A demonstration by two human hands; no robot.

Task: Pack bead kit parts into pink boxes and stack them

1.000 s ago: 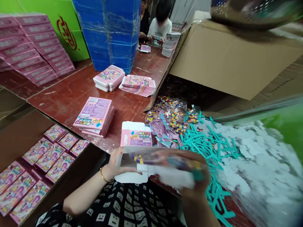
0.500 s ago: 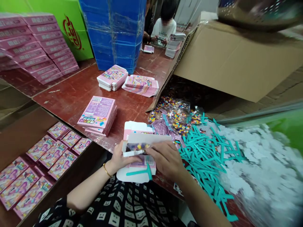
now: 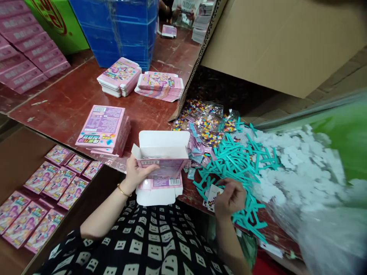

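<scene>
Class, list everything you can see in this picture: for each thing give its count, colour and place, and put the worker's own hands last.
open box: one, pink with white flaps, table edge, held upright
flat boxes: one stack, pink, left of the open box
flat box piles: two, pink, farther back on the table
packed boxes: many, pink, in the brown carton at lower left
bead bags: several, clear with multicoloured beads, right of the open box
plastic tools: many, teal, heaped at right
white pieces: large heap, far right
small card: one, white, printed, by the right hand
table: one, red-brown
left hand: grip on the open box
right hand: touching the small card
</scene>
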